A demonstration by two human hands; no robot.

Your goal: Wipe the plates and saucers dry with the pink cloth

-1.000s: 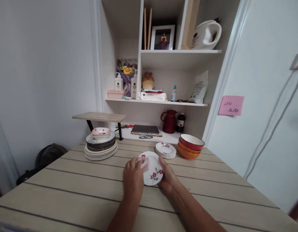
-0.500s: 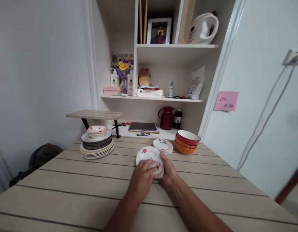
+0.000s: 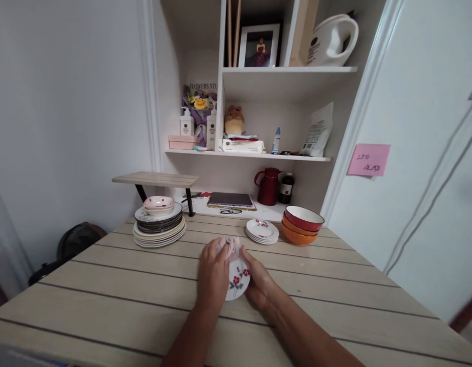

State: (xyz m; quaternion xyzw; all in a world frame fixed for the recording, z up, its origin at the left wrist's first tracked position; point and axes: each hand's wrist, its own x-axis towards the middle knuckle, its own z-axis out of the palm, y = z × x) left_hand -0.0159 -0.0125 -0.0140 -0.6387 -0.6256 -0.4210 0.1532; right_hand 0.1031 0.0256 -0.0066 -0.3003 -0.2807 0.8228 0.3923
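Note:
A small white plate with red flowers is held above the table, gripped at its right edge by my right hand. My left hand is closed on a pale pink cloth, pressed against the plate's far upper part. The cloth and fingers hide the plate's upper and left portions. Just beyond my hands lies a stack of small flowered plates. To its right, several nested bowls stand, the top one red outside and white inside, orange ones below.
At the left a tall stack of plates carries small pink-dotted bowls, beside a low wooden riser. Behind the table are a dark laptop, glasses, a red jug and a dark bottle.
The cloth and my left hand have moved from the plate's near part to its far upper part. The plate's flowers now face the near side. The camera view has shifted slightly left.

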